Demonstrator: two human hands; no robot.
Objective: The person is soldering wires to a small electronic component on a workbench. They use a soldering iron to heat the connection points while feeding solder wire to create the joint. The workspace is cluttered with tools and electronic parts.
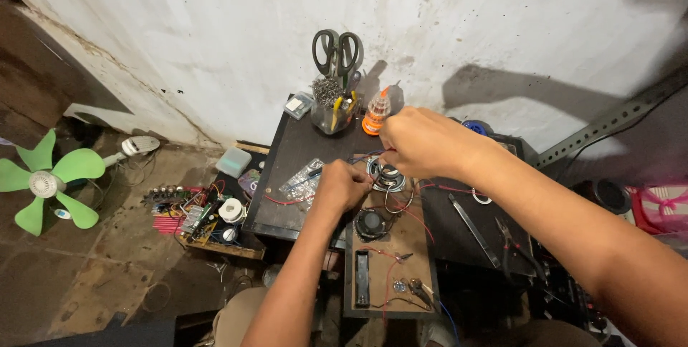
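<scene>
Forearms come in from the bottom edge, both reaching over a small black worktop (pixel 301 148) set against a stained white wall. Left hand (pixel 342 186) is curled into a loose fist near the table's middle, pinching what looks like thin wire – can't tell exactly what's inside the grip. Right hand (pixel 419 141) sits higher, fingers closed narrow w/ tips pinched together just above a small round speaker with a silver cone (pixel 387 175), which lies flat on the worktop between the two hands. Red and black wires trail from it.

Just below, a brown board (pixel 390 268) carries a second, dark round speaker (pixel 371 224), a black battery holder (pixel 362 277) and more red wire. Right of that – a flat metal tool (pixel 473 231) and pliers (pixel 517 247) on a dark surface.

At the back of the worktop: clear jar holding grey-handled scissors (pixel 335 52), plus an orange-capped bottle (pixel 376 112). Clear plastic bag (pixel 302 182) lies left of the left hand. On the floor, far left, a green-bladed fan (pixel 49 182); nearer, a cluttered tray w/ a solder spool (pixel 231 209).
</scene>
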